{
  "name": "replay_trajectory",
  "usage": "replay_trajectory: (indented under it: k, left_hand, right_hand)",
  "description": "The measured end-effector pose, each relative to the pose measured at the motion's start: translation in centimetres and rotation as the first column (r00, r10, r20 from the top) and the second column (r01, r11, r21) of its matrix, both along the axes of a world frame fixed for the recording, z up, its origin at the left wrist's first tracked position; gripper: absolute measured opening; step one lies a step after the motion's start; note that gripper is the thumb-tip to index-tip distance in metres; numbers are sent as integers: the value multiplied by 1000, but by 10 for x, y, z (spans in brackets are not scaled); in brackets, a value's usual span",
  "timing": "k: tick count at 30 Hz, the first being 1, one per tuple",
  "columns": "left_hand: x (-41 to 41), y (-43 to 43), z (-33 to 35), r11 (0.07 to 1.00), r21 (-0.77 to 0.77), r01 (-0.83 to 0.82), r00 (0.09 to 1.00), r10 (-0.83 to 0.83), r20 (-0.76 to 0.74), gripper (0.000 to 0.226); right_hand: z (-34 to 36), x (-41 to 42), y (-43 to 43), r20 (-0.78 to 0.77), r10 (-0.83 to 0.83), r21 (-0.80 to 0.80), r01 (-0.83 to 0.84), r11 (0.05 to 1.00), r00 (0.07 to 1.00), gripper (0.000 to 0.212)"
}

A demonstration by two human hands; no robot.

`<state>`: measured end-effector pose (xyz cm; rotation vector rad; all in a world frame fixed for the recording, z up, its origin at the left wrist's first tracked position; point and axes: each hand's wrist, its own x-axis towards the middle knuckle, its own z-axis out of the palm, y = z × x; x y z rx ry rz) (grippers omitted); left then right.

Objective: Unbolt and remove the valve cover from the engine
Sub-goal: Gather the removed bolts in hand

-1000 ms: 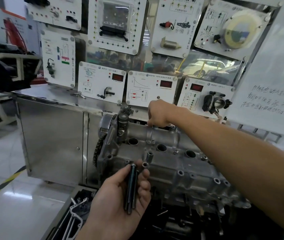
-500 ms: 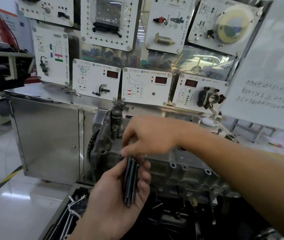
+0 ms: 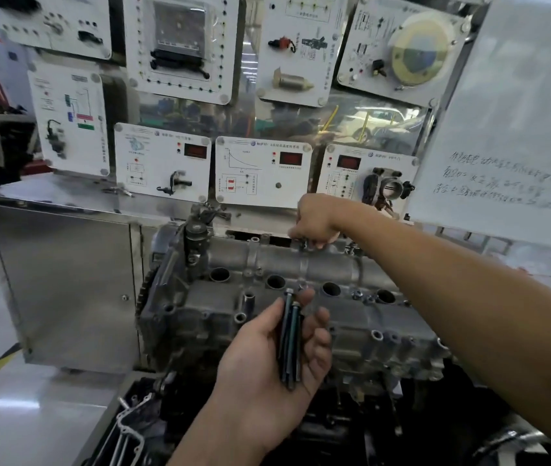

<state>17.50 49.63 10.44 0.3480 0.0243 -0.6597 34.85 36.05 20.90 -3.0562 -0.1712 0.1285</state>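
Note:
The grey aluminium valve cover (image 3: pixel 301 307) lies across the top of the engine, with a row of round plug holes along its middle. My left hand (image 3: pixel 267 368) is held palm up in front of the cover and grips a bundle of long dark bolts (image 3: pixel 290 341). My right hand (image 3: pixel 316 220) reaches over the cover to its far edge, and its fingertips pinch a bolt (image 3: pixel 304 244) standing there. Most of that bolt is hidden by the fingers.
A steel cabinet (image 3: pixel 65 284) stands behind and to the left of the engine, with white sensor display panels (image 3: pixel 262 171) above it. A whiteboard (image 3: pixel 509 136) leans at the right. A tray with a gasket (image 3: pixel 126 432) sits at lower left, beside the glossy floor.
My right hand went from the far edge to my left hand, added a bolt to the bundle, then reached back to the far edge further right. The bundle in my left hand has grown.

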Motion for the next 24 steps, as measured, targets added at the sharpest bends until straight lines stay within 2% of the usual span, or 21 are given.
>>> replay_trajectory:
  k: [2, 4, 7, 8, 10, 12, 14, 15, 17, 19, 21, 22, 24]
  left_hand:
    - [6, -8, 6, 1000, 16, -6, 1000, 5, 23, 45]
    - [12, -12, 11, 1000, 4, -7, 1000, 7, 29, 38]
    - [21, -17, 15, 999, -35, -9, 999, 11, 44, 33]
    - [23, -19, 16, 999, -48, -16, 999, 18, 43, 30]
    - [26, -24, 16, 998, -57, -27, 999, 29, 30, 27]
    - [28, -31, 17, 998, -54, -30, 999, 32, 19, 33]
    - [30, -38, 19, 998, -54, -23, 999, 25, 35, 40]
    - [31, -41, 20, 999, -50, -13, 999, 15, 44, 41]
    - [33, -46, 19, 999, -50, 6, 1000, -5, 20, 38]
    - [36, -50, 19, 998, -60, 12, 1000, -13, -13, 36]
    - [37, -54, 19, 999, -54, 5, 1000, -7, -27, 35]
    - [38, -56, 19, 999, -47, -1, 1000, 0, -29, 33]
    - [41, -59, 20, 999, -31, -6, 1000, 6, -18, 30]
  right_hand:
    - [6, -4, -5, -79, -34, 135, 44, 990, 996, 24]
    - [21, -12, -10, -68, -34, 298, 53, 953, 997, 20]
    - [64, -33, -24, 178, 45, 395, -114, 911, 983, 18]
    - [78, -43, -27, 191, 104, 442, -180, 879, 976, 17]
    - [90, -69, -27, 77, 250, 530, -252, 810, 965, 21]
    - [77, -89, -21, -77, 359, 499, -276, 822, 930, 26]
    - [50, -101, -12, -163, 387, 387, -302, 871, 907, 34]
    - [38, -102, -9, -145, 385, 304, -330, 894, 911, 38]
    - [25, -95, -15, 36, 381, 155, -382, 911, 924, 47]
    - [30, -79, -38, 288, 264, 188, -324, 927, 921, 50]
    - [39, -60, -70, 426, 98, 211, -204, 956, 899, 41]
    - [38, -50, -84, 405, 54, 147, -123, 981, 913, 34]
    - [24, -34, -103, 239, 28, 20, -34, 999, 971, 32]
